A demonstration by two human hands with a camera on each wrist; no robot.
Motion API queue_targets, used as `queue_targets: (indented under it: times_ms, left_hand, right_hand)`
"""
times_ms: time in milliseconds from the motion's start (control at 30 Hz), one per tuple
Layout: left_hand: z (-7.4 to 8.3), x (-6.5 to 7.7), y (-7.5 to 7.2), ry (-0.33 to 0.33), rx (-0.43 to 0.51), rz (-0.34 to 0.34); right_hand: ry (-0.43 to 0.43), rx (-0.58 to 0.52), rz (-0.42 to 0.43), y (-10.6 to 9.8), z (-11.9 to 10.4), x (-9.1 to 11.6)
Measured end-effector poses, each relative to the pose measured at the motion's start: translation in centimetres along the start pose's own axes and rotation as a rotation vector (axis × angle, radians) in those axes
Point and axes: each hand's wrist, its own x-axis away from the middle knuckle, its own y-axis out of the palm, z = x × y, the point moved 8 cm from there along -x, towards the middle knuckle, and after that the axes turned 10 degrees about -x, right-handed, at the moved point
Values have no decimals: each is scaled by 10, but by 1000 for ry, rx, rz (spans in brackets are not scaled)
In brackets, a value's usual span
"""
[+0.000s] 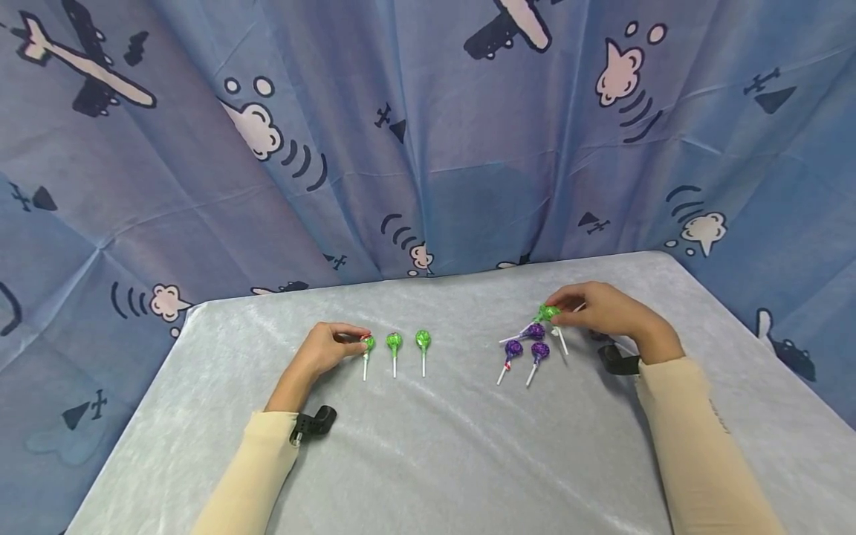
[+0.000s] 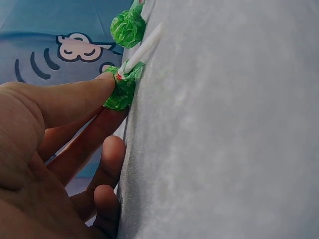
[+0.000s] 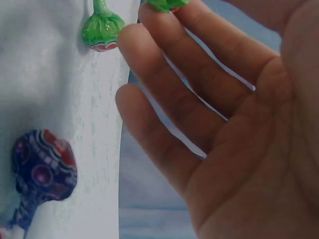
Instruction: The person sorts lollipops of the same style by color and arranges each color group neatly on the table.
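My left hand (image 1: 328, 349) pinches the head of a green-wrapped lollipop (image 2: 122, 92) between thumb and fingers, its white stick pointing toward me on the table. To its right, two more green lollipops (image 1: 394, 342) (image 1: 423, 340) lie in the same row, heads away from me. Over at the right, my right hand (image 1: 598, 308) holds a green lollipop (image 3: 167, 4) at its fingertips, mostly cut off in the right wrist view. Another green lollipop (image 3: 102, 31) lies close beside those fingers. Purple lollipops (image 1: 513, 349) (image 1: 539, 350) (image 1: 535, 332) lie just left of this hand.
A pale grey cloth covers the table (image 1: 428, 461). Behind its far edge hangs a blue curtain (image 1: 428, 148) printed with planes and clouds. Black camera straps (image 1: 314, 423) circle both wrists below the hands.
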Motion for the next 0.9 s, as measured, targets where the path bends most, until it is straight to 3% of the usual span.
queue_targets:
  times_ms: [500,900]
  left_hand:
    - [1,0,1,6,12,-8]
    - [4,0,0,59,-67,-8]
  right_hand:
    - [-49,-8,16,7,-11,-6]
    - [-46,-31,-6,18,-20,-13]
